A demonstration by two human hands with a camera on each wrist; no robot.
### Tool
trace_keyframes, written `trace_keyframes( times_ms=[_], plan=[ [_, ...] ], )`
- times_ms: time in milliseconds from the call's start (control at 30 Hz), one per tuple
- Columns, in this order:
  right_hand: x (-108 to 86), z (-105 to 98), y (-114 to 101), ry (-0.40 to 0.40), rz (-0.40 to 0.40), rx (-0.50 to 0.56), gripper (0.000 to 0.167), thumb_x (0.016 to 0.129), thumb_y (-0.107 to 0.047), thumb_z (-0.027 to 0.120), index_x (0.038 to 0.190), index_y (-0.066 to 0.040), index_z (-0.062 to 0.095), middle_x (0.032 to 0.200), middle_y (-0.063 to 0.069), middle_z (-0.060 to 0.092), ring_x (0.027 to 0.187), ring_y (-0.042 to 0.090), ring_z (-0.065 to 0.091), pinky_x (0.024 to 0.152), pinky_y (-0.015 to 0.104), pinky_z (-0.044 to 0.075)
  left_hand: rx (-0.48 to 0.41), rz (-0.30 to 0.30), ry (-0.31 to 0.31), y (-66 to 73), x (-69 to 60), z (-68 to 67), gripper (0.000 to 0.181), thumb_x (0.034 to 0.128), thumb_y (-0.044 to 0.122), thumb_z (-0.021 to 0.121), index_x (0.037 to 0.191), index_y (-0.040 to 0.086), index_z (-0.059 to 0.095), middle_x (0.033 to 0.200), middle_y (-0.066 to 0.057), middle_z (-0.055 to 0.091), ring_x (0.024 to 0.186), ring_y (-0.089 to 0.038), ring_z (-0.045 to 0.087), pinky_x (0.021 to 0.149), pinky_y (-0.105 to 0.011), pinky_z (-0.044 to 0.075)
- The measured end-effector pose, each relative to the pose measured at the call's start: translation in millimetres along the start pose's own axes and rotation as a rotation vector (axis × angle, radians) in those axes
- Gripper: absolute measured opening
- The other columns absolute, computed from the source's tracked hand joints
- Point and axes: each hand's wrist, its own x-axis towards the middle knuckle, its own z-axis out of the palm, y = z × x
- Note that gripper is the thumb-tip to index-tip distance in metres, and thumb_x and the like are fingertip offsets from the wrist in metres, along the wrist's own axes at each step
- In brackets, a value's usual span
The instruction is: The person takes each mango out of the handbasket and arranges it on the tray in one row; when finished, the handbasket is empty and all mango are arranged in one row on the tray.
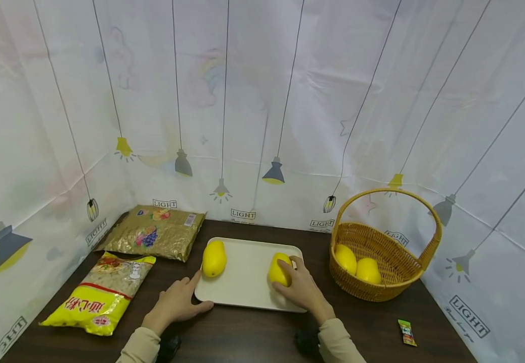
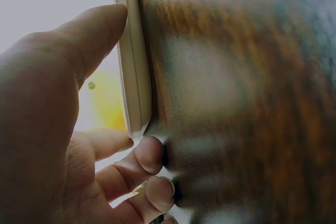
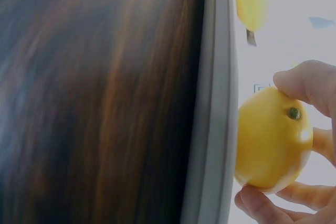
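On the cream tray (image 1: 247,272) lie two yellow mangoes. My right hand (image 1: 302,287) grips the right-hand mango (image 1: 278,271) between thumb and fingers; in the right wrist view this mango (image 3: 273,142) shows its small dark stem end. The other mango (image 1: 214,258) rests at the tray's left side. At the tray's front left corner is my left hand (image 1: 178,302), its thumb at the front edge and its index finger at the left side near that mango. In the left wrist view the thumb (image 2: 100,30) lies against the tray rim (image 2: 134,66).
A wicker basket (image 1: 396,290) with a tall handle stands at the right, holding two yellow mangoes (image 1: 346,259). A small snack packet (image 1: 407,333) lies before it. At the left are a gold bag (image 1: 153,234) and a yellow pasta bag (image 1: 101,297). A printed curtain (image 1: 262,101) surrounds the dark table.
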Motion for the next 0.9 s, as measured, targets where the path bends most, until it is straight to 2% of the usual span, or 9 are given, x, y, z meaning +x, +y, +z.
trace_keyframes(
  times_ms=[233, 467, 900],
  plan=[
    [9.0, 10, -18, -0.007, -0.043, 0.047, 0.062, 0.087, -0.040, 0.073, 0.141, -0.014, 0.059, 0.144, 0.025, 0.046, 0.110, 0.036, 0.061, 0.091, 0.051, 0.053, 0.013, -0.008, 0.008, 1.5, -2.2, -1.4, 0.106, 0.0783, 0.075, 0.067, 0.159, 0.016, 0.032, 0.134, -0.017, 0.060, 0.119, -0.039, 0.059, 0.085, -0.070, 0.046],
    [19.3, 21, -35, -0.076, -0.035, 0.081, 0.067, 0.087, -0.041, 0.071, 0.146, -0.016, 0.054, 0.148, 0.025, 0.041, 0.111, 0.039, 0.061, 0.092, 0.056, 0.053, 0.001, -0.011, 0.001, 0.0, -2.2, 1.8, 0.106, 0.0782, 0.075, 0.067, 0.159, 0.017, 0.032, 0.135, -0.018, 0.060, 0.120, -0.039, 0.059, 0.086, -0.072, 0.045],
    [43.1, 33, -66, -0.171, -0.095, 0.092, 0.068, 0.088, -0.040, 0.068, 0.149, -0.016, 0.050, 0.153, 0.025, 0.034, 0.116, 0.041, 0.059, 0.094, 0.055, 0.053, 0.002, -0.012, -0.002, 0.0, -0.6, 0.9, 0.103, 0.0803, 0.074, 0.066, 0.159, 0.017, 0.032, 0.137, -0.019, 0.058, 0.122, -0.040, 0.058, 0.088, -0.073, 0.044]
  ],
)
